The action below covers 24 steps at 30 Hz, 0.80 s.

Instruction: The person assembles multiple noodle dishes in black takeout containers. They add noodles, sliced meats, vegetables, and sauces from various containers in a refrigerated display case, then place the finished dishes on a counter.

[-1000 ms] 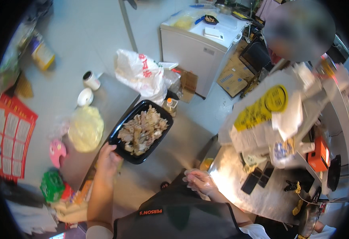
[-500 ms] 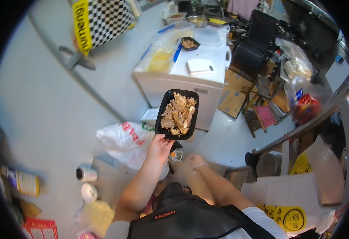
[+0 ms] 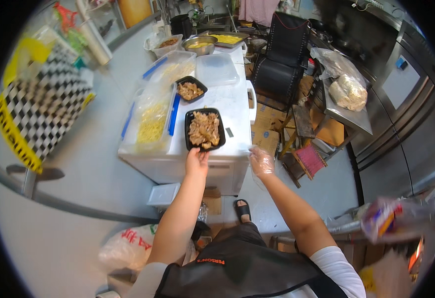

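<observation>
And there's the tray (image 3: pixel 222 131), right in the centre of the frame: black, heaped with pale brown meat (image 3: pixel 205 130), over the white top of the freezer (image 3: pixel 237 103). Whether its base rests on anything or hangs just clear, I can't tell from here. The left hand (image 3: pixel 197 161) is clamped on the near rim, though how far the fingers reach underneath is hidden. Over to the right of centre, the right hand (image 3: pixel 261 163), in a clear glove, sits by the freezer's front corner, apart from the tray; curled or spread, I can't tell through that shiny plastic.

Now, the handling! I'd call the tray light and thin-walled, a bit bendy, with most of the weight in the meat. Held by one end, the far end would tend to dip. That meat looks soft, loose and probably greasy, so a slick rim is likely. The best grip, I reckon: both long sides, under the lip, or a palm flat beneath the middle.
</observation>
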{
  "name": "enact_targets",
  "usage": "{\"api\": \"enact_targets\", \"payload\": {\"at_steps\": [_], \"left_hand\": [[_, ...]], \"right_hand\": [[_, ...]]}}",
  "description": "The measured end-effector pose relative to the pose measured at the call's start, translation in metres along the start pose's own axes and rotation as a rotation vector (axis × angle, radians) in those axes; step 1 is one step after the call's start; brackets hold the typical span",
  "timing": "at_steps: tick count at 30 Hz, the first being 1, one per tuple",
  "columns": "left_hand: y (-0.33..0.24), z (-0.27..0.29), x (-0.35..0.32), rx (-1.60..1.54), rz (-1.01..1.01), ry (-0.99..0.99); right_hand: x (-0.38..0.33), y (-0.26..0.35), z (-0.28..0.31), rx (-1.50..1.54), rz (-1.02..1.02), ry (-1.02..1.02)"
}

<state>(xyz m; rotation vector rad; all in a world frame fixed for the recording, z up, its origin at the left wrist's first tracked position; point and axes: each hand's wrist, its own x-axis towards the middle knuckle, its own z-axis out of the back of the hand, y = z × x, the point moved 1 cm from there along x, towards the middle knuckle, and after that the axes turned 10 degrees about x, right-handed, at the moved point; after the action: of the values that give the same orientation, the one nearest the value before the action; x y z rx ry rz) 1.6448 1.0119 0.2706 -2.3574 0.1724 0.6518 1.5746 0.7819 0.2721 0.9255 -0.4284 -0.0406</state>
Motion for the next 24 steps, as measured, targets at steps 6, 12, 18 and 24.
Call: {"api": "enact_targets", "payload": {"at_steps": [6,12,18,24], "left_hand": [[0.021,0.020,-0.017,0.082,-0.116,-0.088],[0.023,0.078,-0.075,0.270,-0.076,-0.222],[0.028,0.111,-0.094,0.162,-0.030,-0.462],[0.033,0.136,-0.088,0.063,-0.082,-0.471]], "right_hand": [[0.110,-0.024,-0.040,-0.070,0.218,0.203],[0.160,-0.025,-0.064,-0.112,0.357,0.409],[0.195,-0.032,-0.074,-0.146,0.495,0.529],[0.211,-0.012,-0.071,-0.361,0.618,0.714]]}}
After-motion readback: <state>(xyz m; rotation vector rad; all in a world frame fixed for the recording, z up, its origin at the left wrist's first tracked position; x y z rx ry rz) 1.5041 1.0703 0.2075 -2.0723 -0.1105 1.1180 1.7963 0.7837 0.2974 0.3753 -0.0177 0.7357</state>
